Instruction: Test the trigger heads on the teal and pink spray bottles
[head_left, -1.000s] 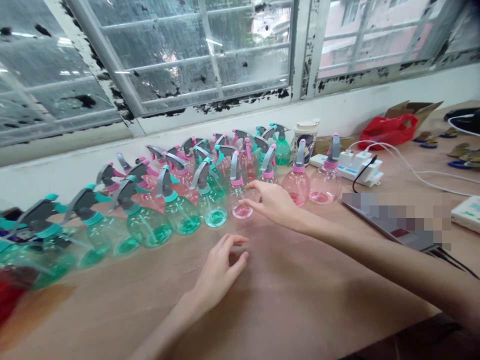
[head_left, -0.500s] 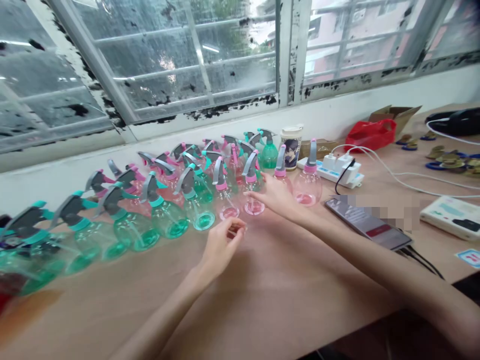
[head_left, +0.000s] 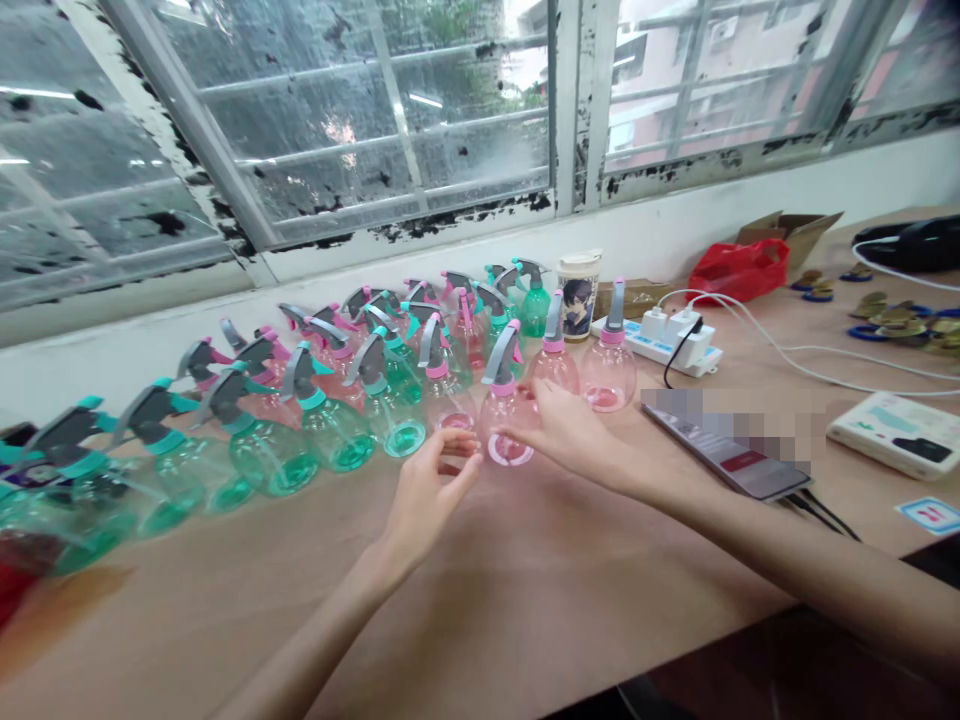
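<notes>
Head view: on the smooth, matte brown bench (head_left: pixel 510 600), the pink spray bottle (head_left: pixel 501 411) stands upright, its see-through plastic rounded like a bulb below a narrow pink collar (head_left: pixel 503 388) and a curved grey trigger head (head_left: pixel 501 356). I grasp it with my right fingers (head_left: pixel 541 396), bent around its right side, thumb across the front. My left fingers (head_left: pixel 448 438) curl loosely near its base, half spread and free. Glossy green bottles (head_left: pixel 347 433) line up leftward, equally bulbous.
</notes>
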